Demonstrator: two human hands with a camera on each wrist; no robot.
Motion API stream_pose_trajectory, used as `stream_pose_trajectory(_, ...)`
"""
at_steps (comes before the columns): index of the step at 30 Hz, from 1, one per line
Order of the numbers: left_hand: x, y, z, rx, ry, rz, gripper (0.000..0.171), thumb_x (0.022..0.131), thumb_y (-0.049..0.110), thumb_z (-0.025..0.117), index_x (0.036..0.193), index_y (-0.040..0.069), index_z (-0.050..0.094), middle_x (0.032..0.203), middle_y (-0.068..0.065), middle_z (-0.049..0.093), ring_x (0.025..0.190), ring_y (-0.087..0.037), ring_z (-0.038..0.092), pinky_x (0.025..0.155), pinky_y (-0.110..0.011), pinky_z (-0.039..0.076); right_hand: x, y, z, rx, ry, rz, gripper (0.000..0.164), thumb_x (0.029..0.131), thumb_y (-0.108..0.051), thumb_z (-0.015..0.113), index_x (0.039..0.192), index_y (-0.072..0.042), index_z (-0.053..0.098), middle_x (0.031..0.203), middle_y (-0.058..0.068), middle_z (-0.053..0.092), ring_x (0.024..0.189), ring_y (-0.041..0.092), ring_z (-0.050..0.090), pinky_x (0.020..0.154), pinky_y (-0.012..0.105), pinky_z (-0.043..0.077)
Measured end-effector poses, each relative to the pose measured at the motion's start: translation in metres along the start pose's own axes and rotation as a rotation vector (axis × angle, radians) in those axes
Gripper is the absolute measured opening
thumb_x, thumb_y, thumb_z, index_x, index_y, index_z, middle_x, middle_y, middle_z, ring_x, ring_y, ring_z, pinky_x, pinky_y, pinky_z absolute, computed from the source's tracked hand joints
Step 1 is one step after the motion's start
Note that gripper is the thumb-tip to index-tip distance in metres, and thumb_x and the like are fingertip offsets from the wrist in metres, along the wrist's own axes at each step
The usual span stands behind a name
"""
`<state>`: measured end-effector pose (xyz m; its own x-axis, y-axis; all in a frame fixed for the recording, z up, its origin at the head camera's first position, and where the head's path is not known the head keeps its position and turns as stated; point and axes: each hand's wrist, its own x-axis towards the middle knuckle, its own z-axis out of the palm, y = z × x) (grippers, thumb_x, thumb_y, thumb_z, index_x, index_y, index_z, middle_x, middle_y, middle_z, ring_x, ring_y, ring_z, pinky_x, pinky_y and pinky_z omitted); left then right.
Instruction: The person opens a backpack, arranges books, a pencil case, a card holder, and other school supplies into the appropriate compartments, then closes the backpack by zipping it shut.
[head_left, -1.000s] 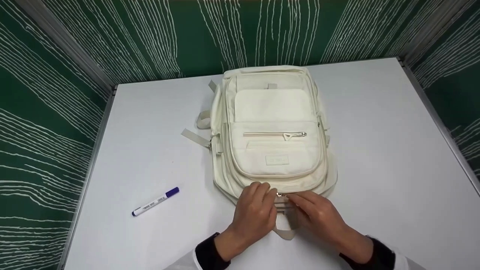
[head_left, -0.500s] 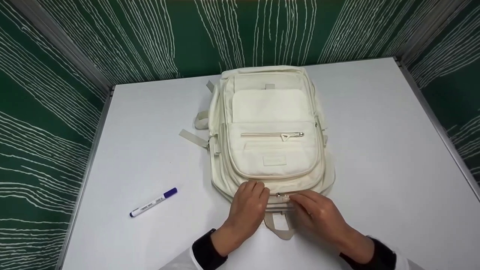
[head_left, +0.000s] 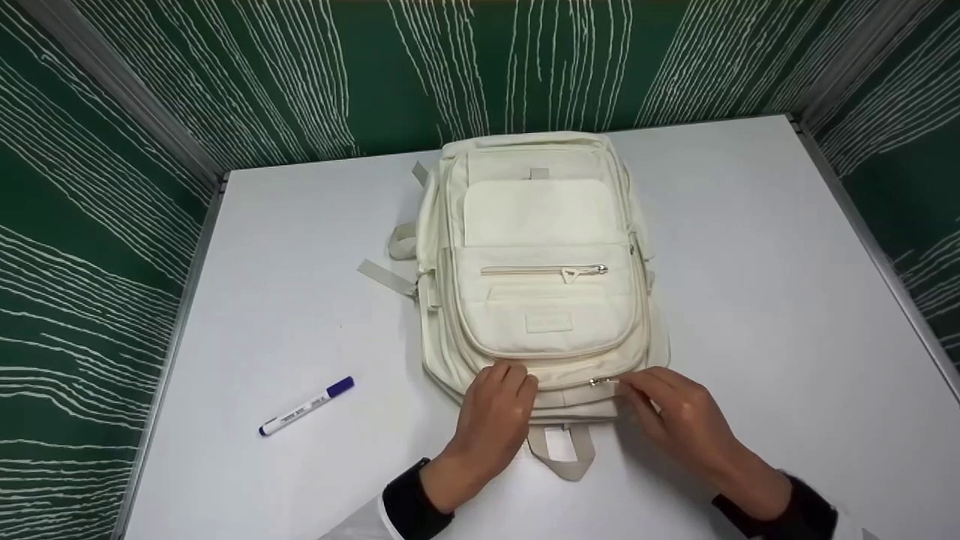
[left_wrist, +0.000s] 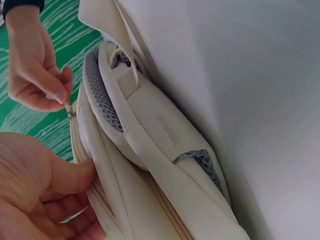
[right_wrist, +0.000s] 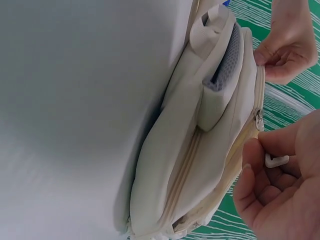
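Observation:
A cream backpack (head_left: 547,225) lies front side up on the white table, its top handle loop (head_left: 574,469) toward the person. My left hand (head_left: 495,416) pinches the bag's edge beside the zipper track, with the thumb pressed on the fabric (left_wrist: 75,175). To its right, my right hand (head_left: 682,420) pinches the pull of a metal zipper slider (head_left: 598,381). In the right wrist view a white piece of that pull (right_wrist: 276,161) shows between the fingers, and the slider sits just beyond the fingertips. The inside of the compartment is hidden.
A white marker (head_left: 300,409) with a purple cap lies on the table (head_left: 262,300) left of the bag. Loose grey straps (head_left: 386,277) stick out from the bag's left side. Green panels (head_left: 405,75) with white lines stand around the table.
The right hand has drawn the zipper slider to the right along the bag's edge. My left hand shifted slightly left at first, then kept its hold there.

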<state>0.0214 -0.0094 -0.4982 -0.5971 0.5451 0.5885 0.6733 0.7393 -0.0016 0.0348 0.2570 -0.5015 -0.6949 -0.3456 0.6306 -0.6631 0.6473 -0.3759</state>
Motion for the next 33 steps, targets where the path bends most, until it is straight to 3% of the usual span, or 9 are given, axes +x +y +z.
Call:
stream_pose_trajectory(17,-0.003,-0.001,-0.001,0.012,-0.022,-0.013,0.016,0.08,-0.008,0.081,0.086,0.004,0.073,0.083,-0.004,0.058,0.08,-0.016,0.057,0.061,-0.023,0.04,0.007,0.047,-0.021,-0.12,0.01,0.042,0.026,0.071,0.016,0.085,0.091,0.0,0.077,0.08,0.005,0.073,0.066,0.01,0.062,0.056,0.021,0.048)
stream_pose_trajectory(28,-0.003,0.0,-0.001,0.047,-0.036,-0.006,0.013,0.082,-0.005,0.08,0.088,0.005,0.073,0.083,-0.004,0.059,0.081,-0.015,0.057,0.061,-0.023,0.042,0.029,0.08,-0.025,-0.176,-0.02,0.138,0.021,0.077,0.017,0.081,0.092,0.003,0.076,0.08,0.01,0.072,0.068,0.016,0.066,0.059,0.024,0.049)
stream_pose_trajectory(33,-0.002,0.001,0.0,0.071,-0.048,-0.003,0.015,0.081,-0.004,0.082,0.086,0.007,0.072,0.082,-0.003,0.057,0.081,-0.015,0.057,0.062,-0.023,0.042,0.04,0.09,-0.022,-0.187,-0.046,0.143,0.021,0.078,0.017,0.08,0.091,0.002,0.075,0.076,0.007,0.066,0.065,0.016,0.06,0.057,0.03,0.047)
